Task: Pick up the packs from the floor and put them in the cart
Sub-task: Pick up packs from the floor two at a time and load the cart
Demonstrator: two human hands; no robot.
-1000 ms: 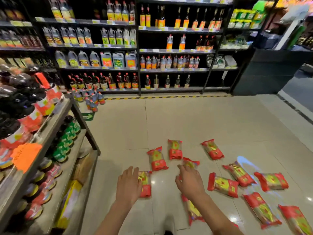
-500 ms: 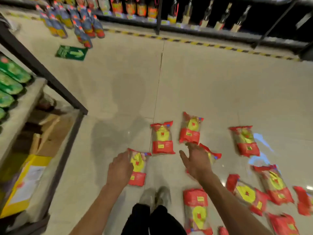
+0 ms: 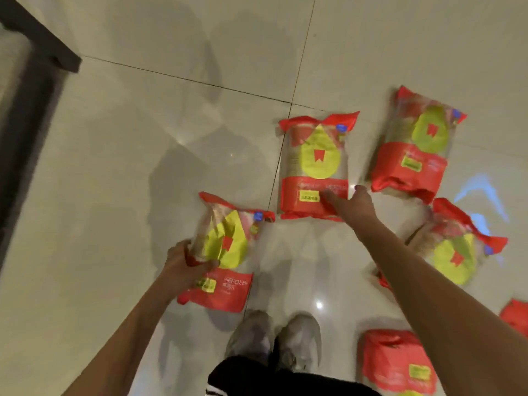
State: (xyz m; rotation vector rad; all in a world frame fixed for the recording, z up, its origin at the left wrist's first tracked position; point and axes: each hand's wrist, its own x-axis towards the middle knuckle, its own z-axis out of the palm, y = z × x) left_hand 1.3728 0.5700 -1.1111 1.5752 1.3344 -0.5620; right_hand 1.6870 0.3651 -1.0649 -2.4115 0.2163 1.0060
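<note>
Now the glossy pale tiled floor (image 3: pixel 143 167) fills the view where half a second ago store shelving and bottles showed at the top, which suggests the person has bent lower over the packs. A dark shelf frame (image 3: pixel 34 90) edges the left side, and grey sneakers (image 3: pixel 274 338) stand at the bottom. Six red and clear plastic packs with yellow-green labels are in view, some cut by the right edge; no cart is visible. The left hand (image 3: pixel 183 267), which was only reaching beside the nearest pack (image 3: pixel 225 252) a moment ago, now has its fingers curled round that pack's left edge, and that edge looks tilted up off the floor. The right hand (image 3: pixel 351 204) has moved forward from the right-side pack (image 3: pixel 454 252) and lies spread, fingers straight, on the lower red band of the middle pack (image 3: pixel 314 167), touching but not yet gripping. My judgement: the first pick is under way, the second about to begin, and none is in the cart yet.
</note>
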